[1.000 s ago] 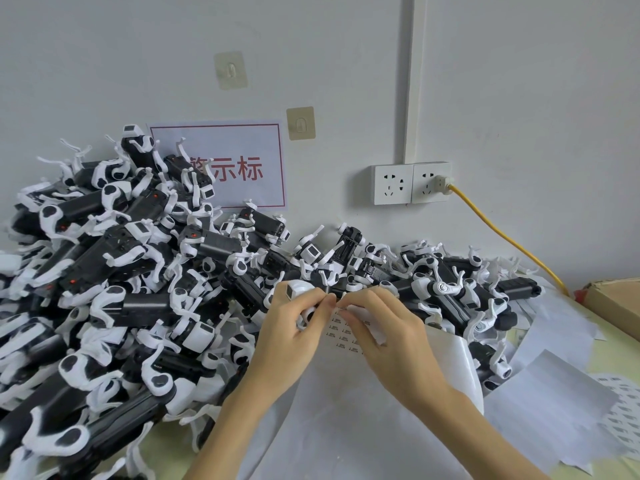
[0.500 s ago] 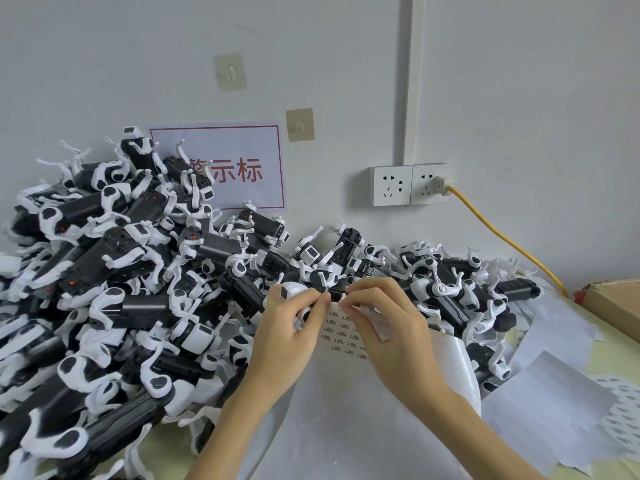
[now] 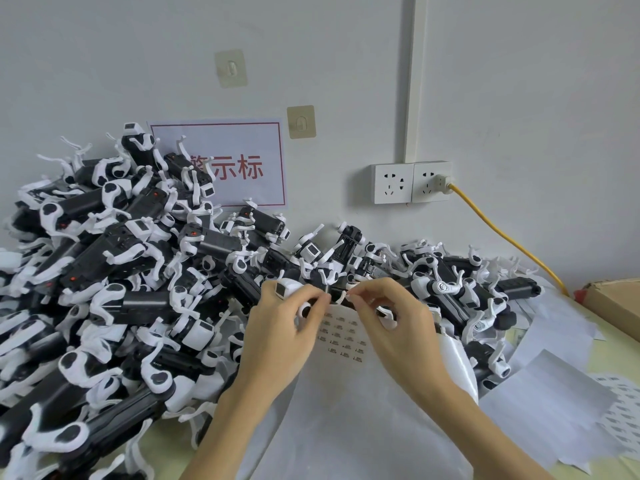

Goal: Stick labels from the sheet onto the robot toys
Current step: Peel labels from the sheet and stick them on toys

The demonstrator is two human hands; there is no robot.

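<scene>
1. Far left first: a huge heap of black-and-white plastic robot dog toys (image 3: 114,271) is banked against the wall and spills across the table toward the middle. Whether any of them are already labelled, I can't tell from here.
2. The left hand (image 3: 277,337) has its fingers curled round one white-headed black robot toy (image 3: 294,294), with the thumb and forefinger pinched together at the top, right at the toy's dark middle section.
3. The toy lies roughly sideways across the view. Its white head sticks out past the left knuckles and its body runs right, toward the other hand, so the long axis points from one hand to the other.
4. Just under and behind the fingertips is the white backing sheet printed with rows of small dark labels (image 3: 343,336). It curls up from the table and touches, or nearly touches, the toy's underside.
5. The right hand (image 3: 398,327) is pinched thumb to forefinger right beside the left fingertips, just short of touching. It probably holds a peeled label, but that's too small to make out.
6. My read: the label goes on the toy's body just left of the right fingertips, so the right hand is the nearer one while the left steadies the toy.
</scene>
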